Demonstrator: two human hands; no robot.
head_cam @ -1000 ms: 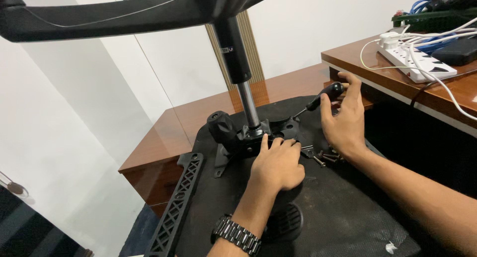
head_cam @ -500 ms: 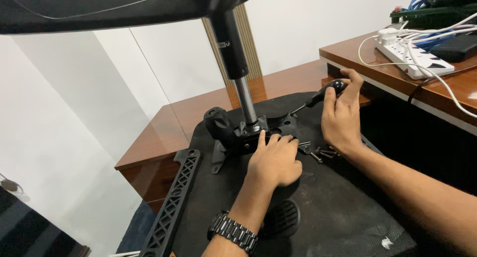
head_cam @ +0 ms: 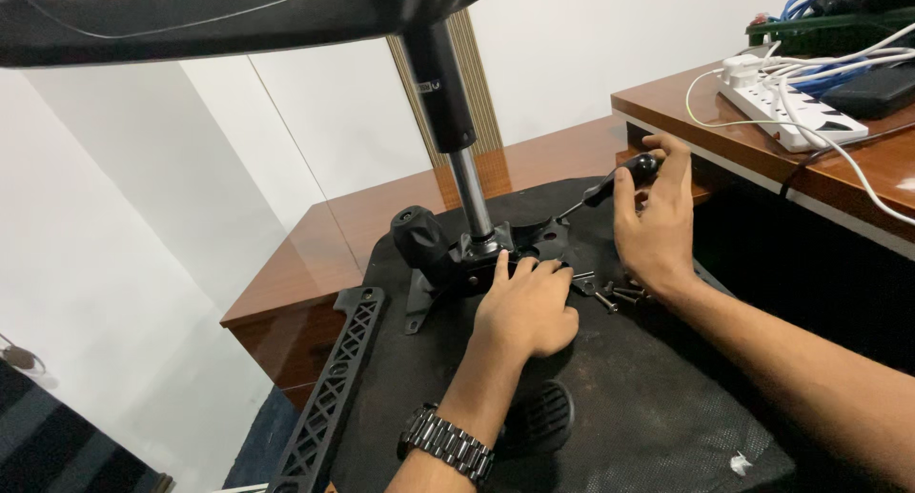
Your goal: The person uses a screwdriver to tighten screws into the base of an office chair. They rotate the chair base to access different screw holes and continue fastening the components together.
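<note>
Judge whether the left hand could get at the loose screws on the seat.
Probably yes: the left hand rests on the mechanism, the screws lie just beside it, nothing between.

The left hand (head_cam: 526,307) lies palm down, fingers pointing away and loosely curled, its forearm reaching up from the lower edge with a metal watch (head_cam: 446,443) on the wrist. The right hand (head_cam: 653,221) is raised, fingers curled in a light grip, forearm entering from the lower right.
</note>
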